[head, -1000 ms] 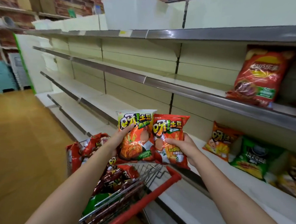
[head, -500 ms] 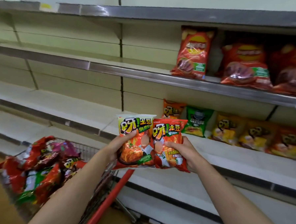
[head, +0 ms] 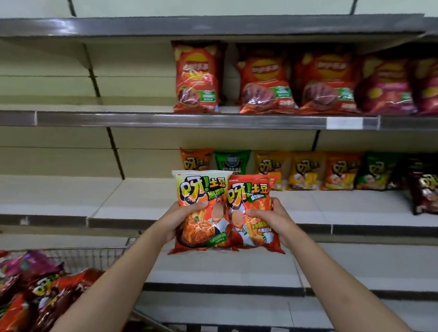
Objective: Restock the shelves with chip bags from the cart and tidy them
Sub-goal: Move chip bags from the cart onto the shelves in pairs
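Small chip bags [head: 306,170] line the middle shelf [head: 236,207] ahead; the cart [head: 86,255] sits lower left. My left grip [head: 177,219] clutches a white-topped bag [head: 200,210], my right grip [head: 273,219] an orange bag [head: 251,213], side by side before that shelf.

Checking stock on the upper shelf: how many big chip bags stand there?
5, in a row: red bags, then darker purplish ones. More may sit behind or beyond the right edge.

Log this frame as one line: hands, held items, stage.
left hand: grips kimchi-picture bag | right hand: grips red bag | stage: bags before middle shelf, unplaced | cart: stocked
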{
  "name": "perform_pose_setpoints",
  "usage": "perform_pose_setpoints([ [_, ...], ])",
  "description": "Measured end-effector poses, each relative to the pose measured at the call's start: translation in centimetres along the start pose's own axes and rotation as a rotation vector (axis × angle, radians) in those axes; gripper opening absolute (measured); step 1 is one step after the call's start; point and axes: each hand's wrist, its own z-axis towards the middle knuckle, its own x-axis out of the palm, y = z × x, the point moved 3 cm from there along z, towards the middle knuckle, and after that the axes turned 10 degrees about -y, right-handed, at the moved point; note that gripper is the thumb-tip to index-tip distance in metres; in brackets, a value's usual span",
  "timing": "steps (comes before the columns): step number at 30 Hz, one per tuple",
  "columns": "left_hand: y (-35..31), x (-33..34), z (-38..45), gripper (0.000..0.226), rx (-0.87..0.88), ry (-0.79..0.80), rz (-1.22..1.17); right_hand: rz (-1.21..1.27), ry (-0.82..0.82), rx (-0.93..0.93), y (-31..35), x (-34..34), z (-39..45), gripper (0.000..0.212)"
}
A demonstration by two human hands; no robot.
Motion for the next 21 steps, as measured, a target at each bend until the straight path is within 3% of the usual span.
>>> perform_pose_setpoints([
  [8,-0.5,8.7,0.9,0.086,0.006,0.011,0.005,0.017,-0.041,0.007,-0.3,-9.0,1.0,0.076],
  [12,0.8,15.7,0.3,0.070,-0.009,0.043,-0.021,-0.039,-0.068,0.022,-1.1,-15.9,1.4,0.079],
  [21,2.5,28.2,-0.9,0.075,-0.013,0.099,0.024,-0.091,-0.135,0.071,-3.6,-28.3,0.5,0.076],
])
